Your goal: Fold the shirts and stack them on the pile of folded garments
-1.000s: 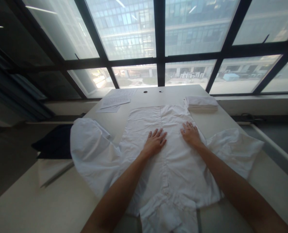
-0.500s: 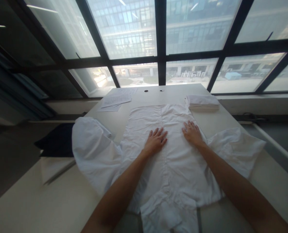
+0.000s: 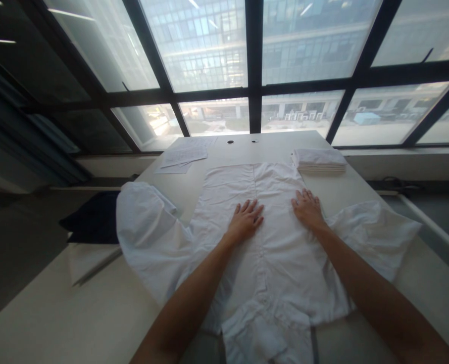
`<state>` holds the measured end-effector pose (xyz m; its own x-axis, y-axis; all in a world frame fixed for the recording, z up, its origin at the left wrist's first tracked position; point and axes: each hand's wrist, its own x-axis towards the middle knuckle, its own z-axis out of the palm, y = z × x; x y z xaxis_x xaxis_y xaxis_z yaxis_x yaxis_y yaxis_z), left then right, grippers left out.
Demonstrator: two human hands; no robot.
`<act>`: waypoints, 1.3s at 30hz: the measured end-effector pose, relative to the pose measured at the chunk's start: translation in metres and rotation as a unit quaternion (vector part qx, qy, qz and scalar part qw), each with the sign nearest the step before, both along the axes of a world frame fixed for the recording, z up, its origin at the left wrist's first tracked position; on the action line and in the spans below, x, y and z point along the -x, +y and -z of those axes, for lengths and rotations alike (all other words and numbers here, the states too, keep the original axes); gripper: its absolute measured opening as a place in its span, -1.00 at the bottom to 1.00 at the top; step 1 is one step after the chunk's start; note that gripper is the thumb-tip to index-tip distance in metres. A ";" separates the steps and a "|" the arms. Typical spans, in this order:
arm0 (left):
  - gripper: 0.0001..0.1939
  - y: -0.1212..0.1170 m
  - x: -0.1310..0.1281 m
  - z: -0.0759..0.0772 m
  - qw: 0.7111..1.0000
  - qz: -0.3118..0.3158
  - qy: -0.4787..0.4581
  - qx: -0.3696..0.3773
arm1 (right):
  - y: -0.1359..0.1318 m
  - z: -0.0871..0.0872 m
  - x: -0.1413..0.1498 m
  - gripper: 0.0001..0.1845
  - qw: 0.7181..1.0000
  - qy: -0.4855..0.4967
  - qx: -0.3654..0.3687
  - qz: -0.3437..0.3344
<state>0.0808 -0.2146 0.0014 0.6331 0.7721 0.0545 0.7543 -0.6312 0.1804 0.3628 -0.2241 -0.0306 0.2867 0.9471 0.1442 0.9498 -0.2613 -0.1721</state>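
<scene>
A white shirt (image 3: 285, 263) lies spread on the table, its collar end toward me and its hem toward the window. Its front closure runs down the middle, and the sleeves reach out to both sides, the left one puffed up. My left hand (image 3: 246, 220) rests flat on the cloth just left of the closure, fingers apart. Near the right edge of the shirt body, my right hand (image 3: 307, 207) presses flat with its fingers stretched out. Neither hand grips anything. Wrinkles run across the cloth around both hands.
The white table (image 3: 273, 144) extends toward the window. A stack of folded white cloth (image 3: 318, 159) sits at the back right, and printed papers (image 3: 184, 155) lie at the back left. Dark folded fabric (image 3: 90, 217) rests at the left edge, beside the shirt's left sleeve.
My right hand has slid slightly to the right across the shirt. My left hand stays on nearly the same spot. The whole view has shifted a little.
</scene>
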 end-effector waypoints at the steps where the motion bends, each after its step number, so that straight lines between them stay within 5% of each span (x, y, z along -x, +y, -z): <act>1: -0.42 0.000 0.000 0.001 1.000 0.001 -0.001 -0.001 | 0.000 0.000 0.000 -0.33 1.000 0.000 0.002 0.000; 15: -0.43 0.001 0.000 0.004 1.000 0.000 -0.006 -0.005 | 0.000 0.000 -0.001 -0.35 1.000 0.002 0.008 -0.005; 21: -0.42 0.001 0.000 0.004 1.000 0.000 -0.008 -0.006 | -0.010 -0.017 0.015 -0.36 0.999 -0.030 -0.034 -0.018; 25: -0.43 0.000 0.000 0.002 1.000 -0.001 -0.008 -0.008 | -0.019 -0.028 0.045 -0.36 0.981 -0.047 -0.071 -0.175; 29: -0.42 -0.001 -0.001 0.001 1.000 -0.004 -0.005 -0.007 | -0.020 -0.022 0.062 -0.34 0.946 -0.010 0.035 -0.323; 39: -0.42 -0.001 -0.001 -0.002 1.000 -0.002 0.006 -0.002 | 0.000 -0.005 0.010 -0.32 0.997 -0.021 0.044 -0.063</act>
<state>0.0815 -0.2157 0.0039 0.6311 0.7741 0.0498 0.7587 -0.6293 0.1686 0.3532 -0.2241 -0.0258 0.1607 0.9846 0.0688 0.9819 -0.1524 -0.1129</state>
